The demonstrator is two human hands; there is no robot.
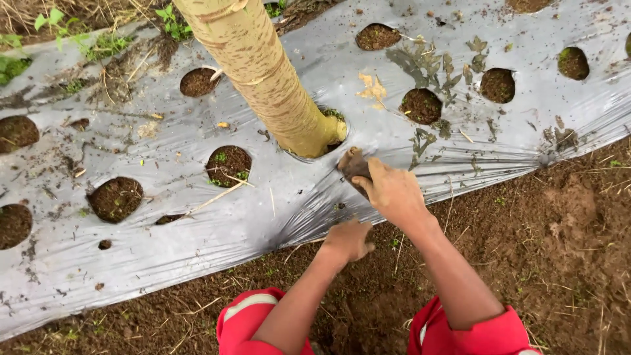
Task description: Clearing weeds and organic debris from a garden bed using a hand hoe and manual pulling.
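Yellow-green trunk (263,72) rooted through grey plastic sheet (131,256); round soil-filled holes (116,198) noted around. Dark clod (353,164) gripped in right hand (391,190) beside trunk base. Left hand (348,240) clenched on sheet edge, over bare brown soil (559,250).

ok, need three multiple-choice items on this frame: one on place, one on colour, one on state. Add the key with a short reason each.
1. Where does the trunk stand?
A. in a hole in the plastic sheet
B. on bare soil beside the sheet
C. in a pot

2. What colour are the sleeves?
A. blue
B. red
C. white

3. What is the right hand doing?
A. lying flat and empty on the soil
B. gripping a dark lump at the sheet
C. wrapped around the trunk

Key:
1 A: the trunk base sits inside a round cut-out in the silver sheet.
2 B: both sleeves at the bottom edge are red.
3 B: the fingers close on a dark lump just below the trunk's hole, while the left hand is curled at the sheet's edge.
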